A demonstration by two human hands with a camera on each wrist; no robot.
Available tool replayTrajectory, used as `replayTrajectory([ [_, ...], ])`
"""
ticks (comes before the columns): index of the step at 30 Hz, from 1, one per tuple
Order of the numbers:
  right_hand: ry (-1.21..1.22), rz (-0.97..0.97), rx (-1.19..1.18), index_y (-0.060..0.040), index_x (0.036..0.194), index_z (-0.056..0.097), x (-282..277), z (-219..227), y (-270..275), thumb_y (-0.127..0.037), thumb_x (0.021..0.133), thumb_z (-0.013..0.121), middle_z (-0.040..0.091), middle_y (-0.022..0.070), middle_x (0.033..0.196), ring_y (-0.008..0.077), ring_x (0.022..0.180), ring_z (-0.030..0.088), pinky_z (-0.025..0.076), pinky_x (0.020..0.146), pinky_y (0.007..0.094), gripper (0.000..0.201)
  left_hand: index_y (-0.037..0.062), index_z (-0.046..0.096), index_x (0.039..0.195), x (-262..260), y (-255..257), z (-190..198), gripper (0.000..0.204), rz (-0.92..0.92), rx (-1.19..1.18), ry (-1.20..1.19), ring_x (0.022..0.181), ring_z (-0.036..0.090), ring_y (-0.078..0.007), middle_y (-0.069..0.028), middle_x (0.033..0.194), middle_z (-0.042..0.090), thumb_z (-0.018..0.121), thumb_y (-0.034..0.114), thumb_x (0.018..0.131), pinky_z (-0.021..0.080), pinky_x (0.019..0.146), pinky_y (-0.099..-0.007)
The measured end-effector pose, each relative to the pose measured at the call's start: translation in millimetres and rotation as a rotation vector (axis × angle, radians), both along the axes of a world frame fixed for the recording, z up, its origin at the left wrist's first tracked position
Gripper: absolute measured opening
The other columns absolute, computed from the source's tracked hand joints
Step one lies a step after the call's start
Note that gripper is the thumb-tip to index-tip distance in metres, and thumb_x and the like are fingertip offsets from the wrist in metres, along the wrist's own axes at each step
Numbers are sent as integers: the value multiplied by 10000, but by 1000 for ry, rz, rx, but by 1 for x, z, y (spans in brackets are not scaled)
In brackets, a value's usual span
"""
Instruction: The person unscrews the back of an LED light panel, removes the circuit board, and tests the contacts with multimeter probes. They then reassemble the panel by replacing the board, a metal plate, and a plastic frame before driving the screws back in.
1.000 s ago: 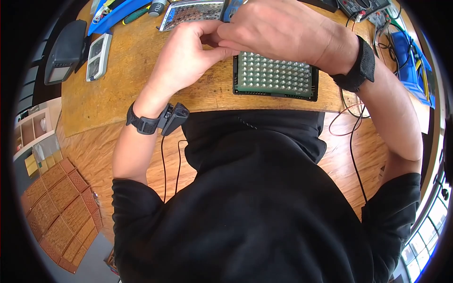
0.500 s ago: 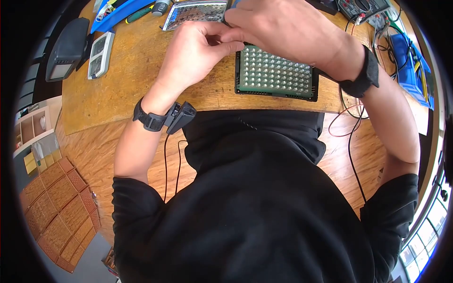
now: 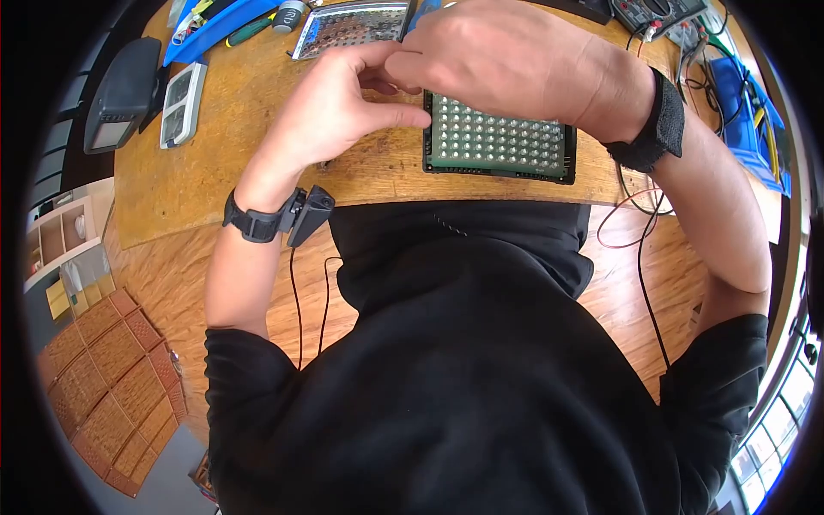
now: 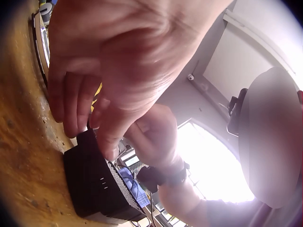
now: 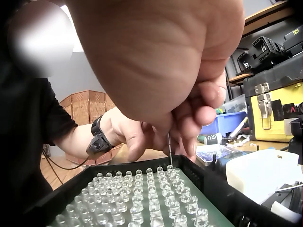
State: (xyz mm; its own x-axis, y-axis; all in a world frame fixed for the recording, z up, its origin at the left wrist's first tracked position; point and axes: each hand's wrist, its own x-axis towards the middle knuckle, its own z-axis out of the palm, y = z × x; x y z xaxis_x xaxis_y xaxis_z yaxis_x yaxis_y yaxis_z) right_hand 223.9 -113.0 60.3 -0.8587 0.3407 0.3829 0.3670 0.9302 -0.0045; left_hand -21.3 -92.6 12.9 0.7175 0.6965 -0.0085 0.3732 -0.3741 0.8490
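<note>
A green circuit board [image 3: 502, 142] with rows of clear LEDs [image 5: 154, 203] sits in a black housing [image 4: 97, 182] at the table's front edge. My right hand [image 3: 498, 64] bends over the board's far left corner, fingers curled round a thin metal-shafted tool [image 5: 170, 149]. The shaft stands nearly upright, its lower end at the housing corner; the handle is hidden in the hand. At the same corner is my left hand [image 3: 330, 112], its thumb straight and spread from the fingers, the thumb tip right at the housing's left rim. Its other fingertips are partly hidden behind the right hand.
Beyond the hands lies a case of small parts [image 3: 352, 30]. A blue tray [image 3: 215, 34] and a green screwdriver [image 3: 249, 30] lie at the back left, near a grey-white box [image 3: 178, 103]. A multimeter [image 3: 657, 17], cables and a blue bin [image 3: 751, 120] stand at right.
The left thumb has parted from its fingers and moved nearer the front edge. The right hand has shifted slightly left, still at the same corner. The housing stays in place.
</note>
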Motion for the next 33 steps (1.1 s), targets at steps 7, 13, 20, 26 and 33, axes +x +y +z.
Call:
replayTrajectory([
  [7,-215,-109,127,-11,791,705,-7,3,-2,-180,913,673,708,171,709,325,663,721,566,609,426,211,-3,769,1189,5,-12,4,427,14,124,3,939,747,-174,-73,1007,798,951,164,840,603,916,-343],
  [13,-228,-327,137,-8,832,752,-16,-13,-7,-216,889,730,724,159,699,315,641,724,571,585,419,216,-22,776,1195,12,-13,7,413,78,49,30,1058,777,-216,-110,1082,826,939,158,862,586,936,-369],
  [20,160,-388,29,-48,941,696,6,15,-40,-35,842,789,686,120,765,331,713,736,573,611,445,136,9,777,1159,13,-16,6,336,92,141,47,932,781,-208,-103,1025,815,903,147,879,611,890,-351],
  [26,747,-955,-342,1,963,695,41,-13,-119,-18,1048,702,660,103,736,217,620,649,496,595,325,87,8,780,1164,3,7,10,274,128,150,-30,972,752,-146,-56,1038,802,870,78,915,588,906,-300],
  [33,1301,-955,-589,17,1006,643,35,-98,-159,-119,1160,593,656,27,823,76,697,579,458,636,233,212,10,810,1047,45,46,25,131,59,446,109,803,703,-180,-61,949,745,819,57,925,554,749,-324],
])
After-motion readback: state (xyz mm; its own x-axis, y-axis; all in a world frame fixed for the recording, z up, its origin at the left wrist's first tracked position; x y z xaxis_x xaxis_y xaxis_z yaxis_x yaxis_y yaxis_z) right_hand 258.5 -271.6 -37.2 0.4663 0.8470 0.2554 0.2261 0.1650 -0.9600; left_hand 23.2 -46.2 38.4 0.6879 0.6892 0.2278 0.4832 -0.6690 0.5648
